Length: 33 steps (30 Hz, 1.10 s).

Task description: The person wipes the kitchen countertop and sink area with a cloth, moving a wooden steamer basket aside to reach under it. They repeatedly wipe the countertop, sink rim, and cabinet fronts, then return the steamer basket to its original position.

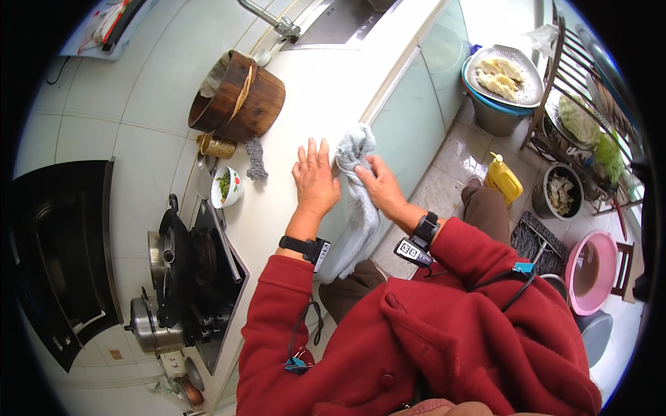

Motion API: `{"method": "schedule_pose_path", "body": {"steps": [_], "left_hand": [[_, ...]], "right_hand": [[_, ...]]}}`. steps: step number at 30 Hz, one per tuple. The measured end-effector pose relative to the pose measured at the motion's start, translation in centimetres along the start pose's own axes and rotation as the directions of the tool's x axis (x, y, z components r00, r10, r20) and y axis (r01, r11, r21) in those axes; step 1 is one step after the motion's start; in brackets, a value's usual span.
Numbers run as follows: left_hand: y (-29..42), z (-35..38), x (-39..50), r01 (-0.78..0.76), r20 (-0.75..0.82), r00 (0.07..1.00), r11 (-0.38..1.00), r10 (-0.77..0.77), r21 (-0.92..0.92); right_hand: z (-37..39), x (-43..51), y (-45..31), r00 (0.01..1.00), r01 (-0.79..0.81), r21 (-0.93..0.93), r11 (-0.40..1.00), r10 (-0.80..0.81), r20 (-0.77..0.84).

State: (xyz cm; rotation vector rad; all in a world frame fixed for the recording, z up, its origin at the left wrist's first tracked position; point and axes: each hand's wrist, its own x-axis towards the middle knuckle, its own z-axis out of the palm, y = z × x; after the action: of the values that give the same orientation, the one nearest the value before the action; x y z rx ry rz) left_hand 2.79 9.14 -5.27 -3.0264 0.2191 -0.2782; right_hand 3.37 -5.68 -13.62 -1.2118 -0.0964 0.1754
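Observation:
My left hand [316, 179] rests palm down on the white countertop [304, 99], fingers spread a little and nothing in its grasp. Just to its right, at the counter's front edge, my right hand [381, 188] grips a pale grey-blue cloth [359, 208]. The cloth's upper end is bunched at the edge, and its long tail hangs down past the cabinet front toward my knee. To the left of my left hand lie a grey scouring pad [256, 159] and a white bowl [227, 187] with chopped greens.
A wooden bucket [260, 99] stands by the tiled wall, short of the sink [341, 23]. Pans crowd the stove [223, 312] at lower left. On the floor at right are a yellow bottle [504, 179], a mop [536, 239], a pink basin [578, 296] and a bin [559, 191].

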Motion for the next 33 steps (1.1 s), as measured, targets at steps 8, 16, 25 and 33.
{"method": "schedule_pose_path", "body": {"steps": [8,16,25,33], "left_hand": [[-0.5,-0.8,0.2,-0.034,0.047,0.998,0.999,0.035,-0.035],[-0.6,-0.3,0.1,-0.054,-0.011,0.998,0.997,0.054,-0.048],[-0.4,-0.4,0.4,-0.042,-0.009,0.999,0.998,0.042,-0.037],[-0.3,-0.5,0.2,-0.053,-0.021,0.998,0.997,0.052,-0.053]], "right_hand": [[3.3,-0.7,4.3,0.978,-0.168,0.058,0.984,0.159,0.136],[-7.7,16.3,-2.8,0.894,0.121,-0.011,0.993,-0.114,-0.434],[1.1,3.4,0.8,0.997,0.034,-0.186,0.982,-0.048,-0.068],[-3.3,10.6,0.7,0.94,0.118,-0.118,0.986,-0.149,-0.307]]}}
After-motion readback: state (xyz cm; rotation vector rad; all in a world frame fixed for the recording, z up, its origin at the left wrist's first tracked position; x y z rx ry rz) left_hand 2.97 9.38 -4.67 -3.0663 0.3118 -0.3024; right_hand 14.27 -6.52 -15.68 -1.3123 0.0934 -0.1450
